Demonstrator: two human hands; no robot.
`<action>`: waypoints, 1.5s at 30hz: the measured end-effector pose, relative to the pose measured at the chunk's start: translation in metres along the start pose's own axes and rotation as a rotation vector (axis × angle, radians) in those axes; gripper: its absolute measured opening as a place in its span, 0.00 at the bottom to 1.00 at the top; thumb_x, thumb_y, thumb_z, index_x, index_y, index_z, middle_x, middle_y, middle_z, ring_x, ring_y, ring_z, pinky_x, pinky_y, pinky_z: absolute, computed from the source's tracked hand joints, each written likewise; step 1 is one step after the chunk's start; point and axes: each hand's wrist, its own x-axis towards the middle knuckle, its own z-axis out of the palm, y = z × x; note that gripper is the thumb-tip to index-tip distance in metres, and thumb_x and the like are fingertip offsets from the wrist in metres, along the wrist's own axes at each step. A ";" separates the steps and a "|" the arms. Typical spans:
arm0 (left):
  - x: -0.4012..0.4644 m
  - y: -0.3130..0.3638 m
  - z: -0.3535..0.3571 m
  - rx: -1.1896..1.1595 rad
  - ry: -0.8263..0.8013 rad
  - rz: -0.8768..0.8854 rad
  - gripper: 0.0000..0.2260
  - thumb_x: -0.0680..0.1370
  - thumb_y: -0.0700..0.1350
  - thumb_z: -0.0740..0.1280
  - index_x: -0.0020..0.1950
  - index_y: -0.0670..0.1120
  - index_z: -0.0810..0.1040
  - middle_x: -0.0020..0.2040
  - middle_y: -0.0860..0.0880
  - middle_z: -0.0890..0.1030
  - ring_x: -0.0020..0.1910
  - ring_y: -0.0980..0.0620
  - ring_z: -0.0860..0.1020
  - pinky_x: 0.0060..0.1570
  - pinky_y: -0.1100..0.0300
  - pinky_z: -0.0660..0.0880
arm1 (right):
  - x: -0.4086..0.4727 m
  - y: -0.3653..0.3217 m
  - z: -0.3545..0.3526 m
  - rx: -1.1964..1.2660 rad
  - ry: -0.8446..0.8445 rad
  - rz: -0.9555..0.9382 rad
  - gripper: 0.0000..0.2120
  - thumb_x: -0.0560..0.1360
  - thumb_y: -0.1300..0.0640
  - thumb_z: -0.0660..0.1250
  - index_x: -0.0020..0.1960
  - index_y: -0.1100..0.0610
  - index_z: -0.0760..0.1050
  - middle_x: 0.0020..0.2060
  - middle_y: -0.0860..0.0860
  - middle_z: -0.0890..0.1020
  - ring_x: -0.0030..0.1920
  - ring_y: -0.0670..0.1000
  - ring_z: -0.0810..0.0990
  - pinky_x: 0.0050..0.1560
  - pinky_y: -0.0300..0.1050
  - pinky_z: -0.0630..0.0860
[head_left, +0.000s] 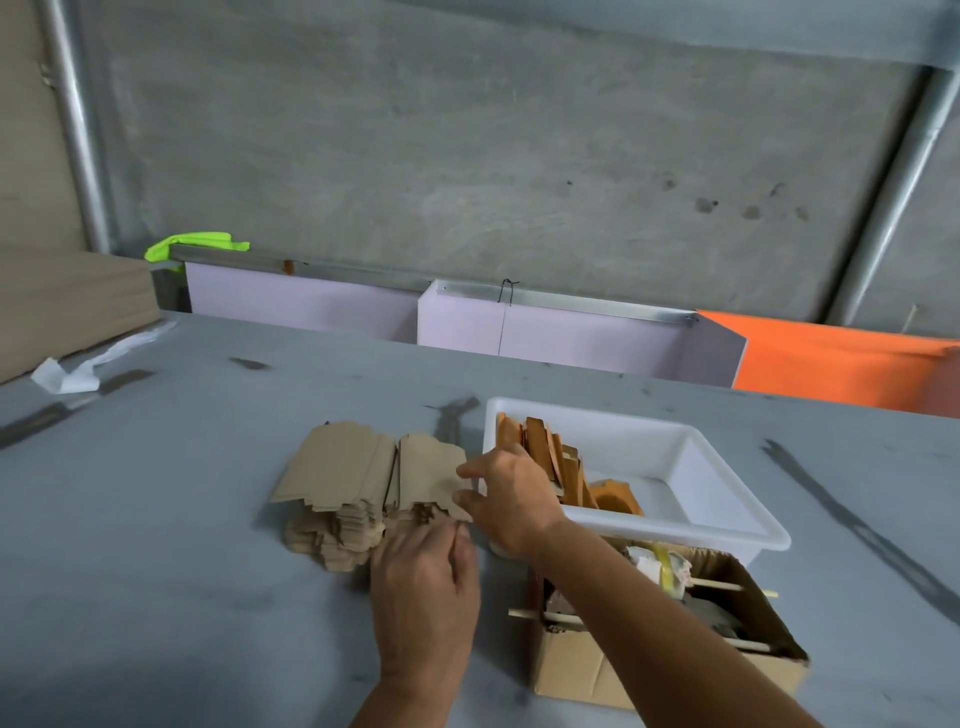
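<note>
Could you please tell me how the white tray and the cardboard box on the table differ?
The white tray is smooth plastic; the cardboard box is brown and creased. The tray holds orange pieces leaning at its left end, the rest bare; the box is crammed with scraps and thin sticks. Both are open-topped, on the grey table.

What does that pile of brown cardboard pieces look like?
The pile of cardboard pieces is plain brown, flat and thin, with notched edges, stacked unevenly on the grey table, left of the white tray. The left hand rests on its near edge; the right hand pinches a top piece.
</note>
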 end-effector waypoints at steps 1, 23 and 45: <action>-0.001 -0.002 0.001 -0.002 -0.005 -0.006 0.05 0.68 0.31 0.73 0.37 0.40 0.82 0.33 0.45 0.81 0.34 0.42 0.80 0.41 0.45 0.79 | 0.001 -0.001 -0.002 -0.046 -0.020 -0.021 0.18 0.77 0.51 0.64 0.66 0.54 0.74 0.62 0.54 0.75 0.65 0.52 0.70 0.65 0.45 0.69; -0.009 -0.011 0.005 -0.036 -0.006 -0.126 0.09 0.65 0.30 0.74 0.31 0.41 0.78 0.28 0.45 0.78 0.29 0.43 0.77 0.31 0.59 0.69 | 0.012 -0.014 0.019 -0.478 -0.114 -0.310 0.12 0.79 0.56 0.60 0.59 0.59 0.75 0.52 0.56 0.80 0.53 0.55 0.77 0.55 0.46 0.70; -0.009 -0.015 0.010 -0.094 -0.068 -0.273 0.10 0.69 0.33 0.72 0.29 0.41 0.75 0.30 0.43 0.79 0.32 0.38 0.78 0.31 0.59 0.63 | 0.006 -0.025 0.024 -0.289 0.060 -0.188 0.09 0.77 0.63 0.59 0.54 0.62 0.76 0.49 0.58 0.79 0.51 0.57 0.75 0.54 0.50 0.70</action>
